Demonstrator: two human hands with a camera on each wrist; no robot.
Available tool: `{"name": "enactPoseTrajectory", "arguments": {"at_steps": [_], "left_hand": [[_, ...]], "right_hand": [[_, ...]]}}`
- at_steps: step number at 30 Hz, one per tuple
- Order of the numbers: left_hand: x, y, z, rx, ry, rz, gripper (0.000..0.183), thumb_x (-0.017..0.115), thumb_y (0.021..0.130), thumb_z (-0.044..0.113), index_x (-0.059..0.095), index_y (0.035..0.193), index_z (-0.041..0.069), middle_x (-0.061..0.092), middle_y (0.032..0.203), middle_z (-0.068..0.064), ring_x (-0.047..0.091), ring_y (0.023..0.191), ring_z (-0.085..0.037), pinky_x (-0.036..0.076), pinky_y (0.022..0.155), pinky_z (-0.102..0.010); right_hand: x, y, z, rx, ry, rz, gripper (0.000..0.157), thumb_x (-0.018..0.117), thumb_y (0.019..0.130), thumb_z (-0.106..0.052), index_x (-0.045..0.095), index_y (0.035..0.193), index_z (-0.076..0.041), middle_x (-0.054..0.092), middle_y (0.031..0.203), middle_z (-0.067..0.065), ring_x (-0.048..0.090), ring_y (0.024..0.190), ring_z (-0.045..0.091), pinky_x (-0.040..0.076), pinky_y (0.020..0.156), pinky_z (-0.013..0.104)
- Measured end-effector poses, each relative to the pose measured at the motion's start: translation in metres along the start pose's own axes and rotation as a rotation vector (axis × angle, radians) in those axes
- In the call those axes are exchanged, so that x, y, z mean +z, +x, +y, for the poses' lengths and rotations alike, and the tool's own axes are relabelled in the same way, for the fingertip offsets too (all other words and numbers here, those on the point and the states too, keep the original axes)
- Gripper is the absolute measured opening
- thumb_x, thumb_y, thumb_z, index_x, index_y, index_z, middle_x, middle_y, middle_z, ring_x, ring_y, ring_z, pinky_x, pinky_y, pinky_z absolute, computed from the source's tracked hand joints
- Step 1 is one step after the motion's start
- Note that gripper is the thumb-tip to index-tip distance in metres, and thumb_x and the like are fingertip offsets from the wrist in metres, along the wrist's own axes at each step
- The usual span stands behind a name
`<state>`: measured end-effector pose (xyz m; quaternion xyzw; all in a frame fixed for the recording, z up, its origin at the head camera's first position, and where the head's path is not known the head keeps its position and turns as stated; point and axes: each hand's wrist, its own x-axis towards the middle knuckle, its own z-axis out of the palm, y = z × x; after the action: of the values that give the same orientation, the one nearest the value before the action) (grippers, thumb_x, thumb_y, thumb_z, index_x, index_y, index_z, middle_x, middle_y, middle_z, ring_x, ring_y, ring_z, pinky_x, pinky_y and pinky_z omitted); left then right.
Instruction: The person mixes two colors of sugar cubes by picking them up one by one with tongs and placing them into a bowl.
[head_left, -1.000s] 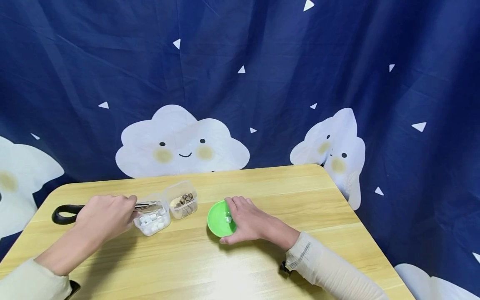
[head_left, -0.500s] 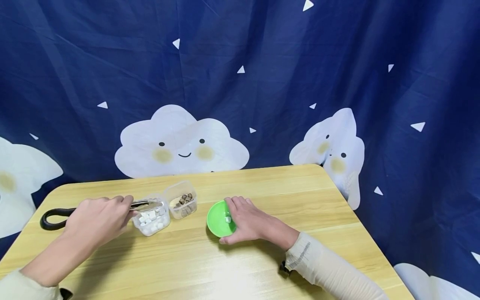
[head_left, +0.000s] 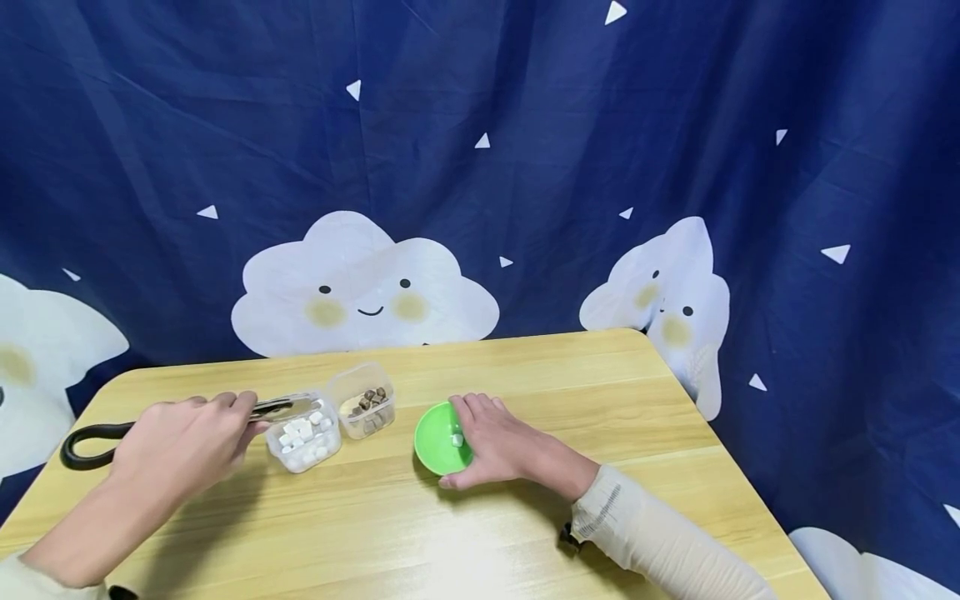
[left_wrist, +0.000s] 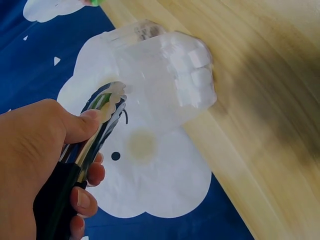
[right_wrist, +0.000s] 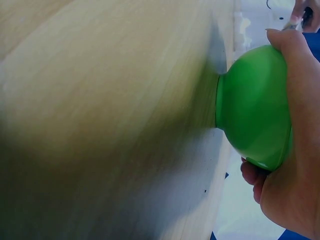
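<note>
My left hand (head_left: 180,442) grips a pair of metal tongs with a black looped handle (head_left: 88,433). Their scalloped tips (left_wrist: 118,90) lie close together above a clear plastic container holding white cubes (head_left: 300,432). Whether anything is between the tips, I cannot tell. On the right, my right hand (head_left: 498,442) holds a small green bowl (head_left: 432,437) by its rim, thumb at the near side and fingers at the far side. One small white cube (head_left: 457,440) lies inside the bowl. In the right wrist view the bowl's foot (right_wrist: 219,102) stands on the table.
A second clear container (head_left: 358,382) with brown cubes (head_left: 369,400) stands just right of the first, touching or nearly so. The wooden table (head_left: 360,533) ends at the back against a dark blue curtain (head_left: 525,183) printed with clouds.
My left hand and the tongs have drawn back leftward, uncovering more of the white cubes. The right hand and the bowl have stayed put.
</note>
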<state>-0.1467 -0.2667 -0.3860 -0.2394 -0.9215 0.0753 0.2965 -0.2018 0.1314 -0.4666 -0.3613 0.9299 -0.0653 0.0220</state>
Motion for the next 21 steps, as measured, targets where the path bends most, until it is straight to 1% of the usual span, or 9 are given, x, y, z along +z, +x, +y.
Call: {"name": "enactPoseTrajectory", "arguments": {"at_steps": [2,7,13,21], "left_hand": [[-0.002,0.000,0.000,0.000,0.002,0.023,0.073,0.001,0.107,0.056,0.046,0.072,0.009,0.040,0.056,0.003,0.030,0.042,-0.017,0.020,0.035,-0.035],[-0.008,0.002,0.001,0.006,0.011,0.079,0.073,0.002,0.108,0.055,0.046,0.073,0.007,0.039,0.055,0.003,0.029,0.041,-0.016,0.019,0.035,-0.035],[-0.014,0.004,0.004,-0.003,0.017,0.098,0.071,0.004,0.108,0.054,0.046,0.074,0.008,0.039,0.053,0.001,0.032,0.040,-0.018,0.019,0.035,-0.036],[-0.019,0.008,0.010,0.011,0.031,0.172,0.063,0.017,0.109,0.049,0.045,0.071,0.007,0.038,0.050,-0.001,0.031,0.038,-0.020,0.016,0.034,-0.034]], "right_hand": [[0.000,0.000,0.000,0.000,-0.004,0.001,0.112,0.065,0.071,-0.083,0.033,0.150,-0.010,0.052,0.123,0.002,0.047,0.110,0.013,0.043,0.094,0.029],[-0.001,-0.001,0.000,-0.001,-0.005,0.004,0.112,0.065,0.071,-0.083,0.034,0.150,-0.009,0.052,0.122,0.002,0.047,0.110,0.013,0.043,0.094,0.029],[-0.001,-0.001,0.000,0.003,0.000,-0.002,0.113,0.065,0.071,-0.083,0.033,0.151,-0.010,0.052,0.124,0.002,0.047,0.112,0.013,0.043,0.096,0.030],[-0.001,-0.001,-0.001,0.002,-0.005,0.002,0.112,0.065,0.071,-0.083,0.034,0.150,-0.010,0.052,0.124,0.002,0.048,0.113,0.014,0.043,0.096,0.030]]}}
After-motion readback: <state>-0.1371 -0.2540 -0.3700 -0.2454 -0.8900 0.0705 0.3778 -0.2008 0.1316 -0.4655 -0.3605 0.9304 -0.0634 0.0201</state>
